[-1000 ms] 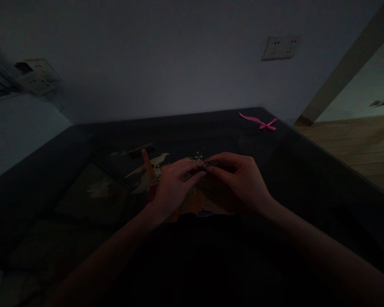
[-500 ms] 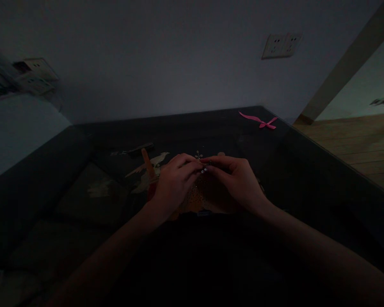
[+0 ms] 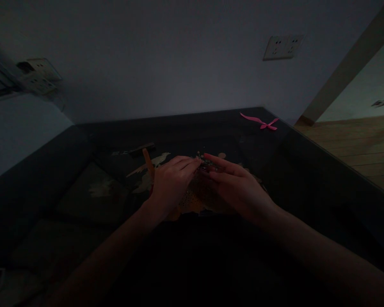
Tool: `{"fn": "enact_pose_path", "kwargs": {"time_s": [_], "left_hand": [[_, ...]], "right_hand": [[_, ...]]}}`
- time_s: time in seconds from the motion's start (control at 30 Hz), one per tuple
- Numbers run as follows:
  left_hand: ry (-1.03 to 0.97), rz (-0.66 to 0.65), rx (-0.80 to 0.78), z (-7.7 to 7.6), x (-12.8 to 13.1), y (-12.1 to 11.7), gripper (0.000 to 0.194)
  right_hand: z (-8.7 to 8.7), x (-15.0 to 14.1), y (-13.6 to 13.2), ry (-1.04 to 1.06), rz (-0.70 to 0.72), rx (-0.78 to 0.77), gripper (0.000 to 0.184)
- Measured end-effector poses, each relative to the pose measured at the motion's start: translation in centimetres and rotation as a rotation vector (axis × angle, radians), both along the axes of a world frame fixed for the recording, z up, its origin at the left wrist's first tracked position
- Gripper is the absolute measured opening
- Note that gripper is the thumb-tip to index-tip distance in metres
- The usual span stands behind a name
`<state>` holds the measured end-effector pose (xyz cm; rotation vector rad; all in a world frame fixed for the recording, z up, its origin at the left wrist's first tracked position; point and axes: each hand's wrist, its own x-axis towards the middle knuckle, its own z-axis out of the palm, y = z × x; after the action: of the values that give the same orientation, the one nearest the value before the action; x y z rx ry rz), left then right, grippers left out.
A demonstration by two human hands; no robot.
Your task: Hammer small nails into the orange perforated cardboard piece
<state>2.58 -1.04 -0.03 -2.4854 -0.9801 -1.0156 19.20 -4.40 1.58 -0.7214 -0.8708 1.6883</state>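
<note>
In the dim light, my left hand [image 3: 174,177] has its fingers together, the tips at a small cluster of dark, shiny pieces [image 3: 206,163]; what they pinch is hidden. On the other side of the cluster, my right hand [image 3: 238,181] holds its index finger stretched out and its thumb apart from it. Below both hands lies an orange-brown item with dark speckles [image 3: 193,204], its kind unclear. An orange stick-like piece [image 3: 147,159] rises just beyond my left hand.
Pale bird-shaped figures [image 3: 161,158] show on the dark tabletop [image 3: 185,128] at left. A pink ribbon [image 3: 267,125] lies near the far right corner. Behind is a wall with sockets [image 3: 283,47]. Wooden floor [image 3: 355,140] shows at right.
My right thumb and index finger have spread apart, and the right hand has shifted slightly down. More of the shiny cluster shows between the hands. My left hand has moved little.
</note>
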Motion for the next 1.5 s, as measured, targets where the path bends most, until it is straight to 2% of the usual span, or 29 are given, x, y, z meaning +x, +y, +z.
{"fn": "enact_pose_path", "kwargs": {"time_s": [0.17,0.43,0.7,1.03,1.3,1.5], "left_hand": [[0.082,0.056,-0.012,-0.5,-0.2,-0.1,0.024],[0.121,0.083,-0.069,-0.3,0.1,-0.6,0.029],[0.196,0.122,-0.121,-0.3,0.5,-0.8,0.026],[0.169,0.107,-0.054,0.1,0.4,-0.7,0.022],[0.166,0.063,-0.044,-0.1,0.2,-0.4,0.017],[0.177,0.069,-0.085,0.1,0.1,-0.4,0.019]], "right_hand": [[1.0,0.3,-0.5,0.134,0.068,-0.098,0.044],[1.3,-0.2,-1.0,0.220,0.095,-0.109,0.039],[0.6,-0.4,-0.6,0.190,0.153,-0.100,0.040],[1.5,-0.1,-1.1,0.146,0.181,-0.094,0.040],[1.9,1.0,-0.7,0.098,0.190,-0.129,0.057],[1.3,0.9,-0.2,0.034,0.223,-0.091,0.065]]}}
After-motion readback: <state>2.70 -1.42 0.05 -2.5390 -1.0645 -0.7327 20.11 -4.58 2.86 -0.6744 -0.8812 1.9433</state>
